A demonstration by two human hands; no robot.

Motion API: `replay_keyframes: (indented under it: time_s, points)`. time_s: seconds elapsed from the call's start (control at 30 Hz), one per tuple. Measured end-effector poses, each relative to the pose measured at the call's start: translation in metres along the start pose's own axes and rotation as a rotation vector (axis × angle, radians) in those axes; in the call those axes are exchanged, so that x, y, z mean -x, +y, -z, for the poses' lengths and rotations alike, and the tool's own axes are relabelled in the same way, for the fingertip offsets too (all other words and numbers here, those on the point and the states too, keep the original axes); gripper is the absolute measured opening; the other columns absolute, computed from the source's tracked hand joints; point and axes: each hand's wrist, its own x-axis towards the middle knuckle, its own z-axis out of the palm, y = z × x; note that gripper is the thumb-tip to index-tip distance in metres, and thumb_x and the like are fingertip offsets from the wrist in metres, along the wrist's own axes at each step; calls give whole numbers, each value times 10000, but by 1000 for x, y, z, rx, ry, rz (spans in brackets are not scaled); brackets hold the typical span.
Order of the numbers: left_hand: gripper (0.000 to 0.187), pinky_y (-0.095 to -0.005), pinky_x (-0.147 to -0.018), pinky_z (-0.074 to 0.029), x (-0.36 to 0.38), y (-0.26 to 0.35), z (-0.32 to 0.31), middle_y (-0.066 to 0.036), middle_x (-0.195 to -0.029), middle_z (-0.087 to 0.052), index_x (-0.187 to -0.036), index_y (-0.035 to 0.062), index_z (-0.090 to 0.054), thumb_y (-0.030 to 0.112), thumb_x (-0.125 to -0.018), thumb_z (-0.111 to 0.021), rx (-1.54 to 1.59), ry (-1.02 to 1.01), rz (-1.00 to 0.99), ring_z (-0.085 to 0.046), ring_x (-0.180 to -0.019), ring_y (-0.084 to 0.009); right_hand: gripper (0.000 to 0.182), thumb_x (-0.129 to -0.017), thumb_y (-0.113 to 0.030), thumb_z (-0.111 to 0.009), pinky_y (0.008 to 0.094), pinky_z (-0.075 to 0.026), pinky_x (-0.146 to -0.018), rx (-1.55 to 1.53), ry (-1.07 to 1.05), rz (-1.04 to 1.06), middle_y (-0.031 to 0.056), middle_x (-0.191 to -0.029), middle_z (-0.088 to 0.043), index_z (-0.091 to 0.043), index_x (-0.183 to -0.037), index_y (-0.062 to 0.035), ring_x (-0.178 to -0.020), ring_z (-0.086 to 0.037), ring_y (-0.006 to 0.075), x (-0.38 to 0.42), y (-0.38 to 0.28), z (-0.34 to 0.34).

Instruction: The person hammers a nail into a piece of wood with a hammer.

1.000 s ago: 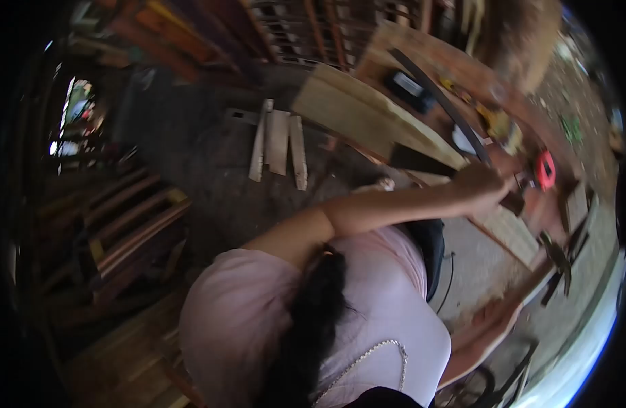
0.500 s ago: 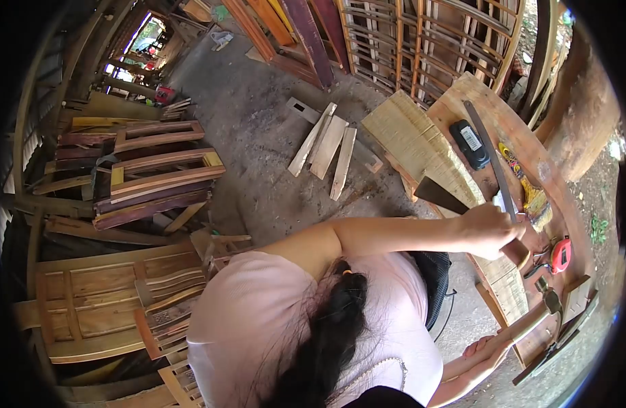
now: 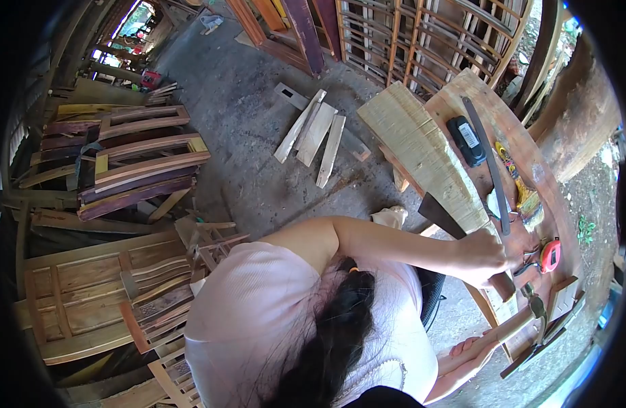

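Note:
My left hand (image 3: 486, 257) is closed around a tool with a broad dark blade (image 3: 441, 216) and a brown wooden handle (image 3: 504, 286); its exact kind is not clear. The blade lies against the edge of a long pale board (image 3: 421, 139) on the workbench (image 3: 530, 160). At the lower right, my right hand (image 3: 475, 347) grips the wooden handle of a hammer (image 3: 536, 304), whose metal head points away over the bench. Both hands are near the close end of the board. My left forearm and hand cover part of it.
The bench holds a black case (image 3: 466, 140), a flat metal bar (image 3: 486, 163), a brush (image 3: 528, 204) and a red tape measure (image 3: 550, 255). Offcuts (image 3: 317, 136) lie on the floor. Wooden frames (image 3: 149, 163) and a panelled door (image 3: 88, 299) are stacked left; slatted pieces (image 3: 428, 41) stand behind.
My left hand and the bladed tool have moved down along the board towards its near end. The whole view has shifted slightly left. My right hand keeps its hold on the hammer.

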Motion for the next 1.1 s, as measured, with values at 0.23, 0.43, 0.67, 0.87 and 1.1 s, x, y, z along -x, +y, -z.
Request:
replay_keyframes:
  time_s: [0.23, 0.43, 0.67, 0.87, 1.1]
  points:
    - [314, -379, -472, -480, 3, -14, -13, -77, -517, -573, -614, 88, -579, 352, -690, -730, 157, 219, 311, -617, -503, -240, 499, -907, -536, -446, 207, -307, -453, 32, -72, -18, -21, -645, -382, -500, -1117, -87, -499, -351, 61, -19, -2, 15]
    - [320, -381, -477, -465, -6, 17, 17, -82, -515, -545, -814, 70, -572, 289, -662, -748, 180, 108, 116, -598, -496, -252, 525, -914, -571, -400, 226, -315, -429, 27, -153, -43, -1, -609, -390, -494, -1099, -89, -457, -369, 86, -33, -2, 24]
    - [599, -352, -437, -417, -6, 47, 39, -61, -570, -529, -1105, 13, -343, 241, -702, -724, 299, -187, -45, -550, -477, -245, 527, -917, -585, -373, 220, -318, -416, 18, -173, -34, -14, -592, -386, -490, -1094, -102, -442, -363, 76, -38, 3, 33]
    - [395, -356, -513, -466, 4, 44, 59, -106, -700, -585, -1039, 42, -359, 246, -836, -629, 401, -262, 65, -565, -552, -254, 503, -922, -575, -381, 205, -309, -405, -29, -159, -30, -33, -588, -380, -497, -1079, -111, -433, -357, 54, -27, 11, 36]
    - [376, -312, -781, -480, 35, -10, 128, -78, -698, -582, -771, 59, -467, 318, -999, -317, 639, -192, 556, -567, -664, -184, 571, -907, -616, -342, 236, -338, -410, -7, -109, -37, -3, -596, -405, -471, -1109, -98, -436, -375, 95, -22, 19, 37]
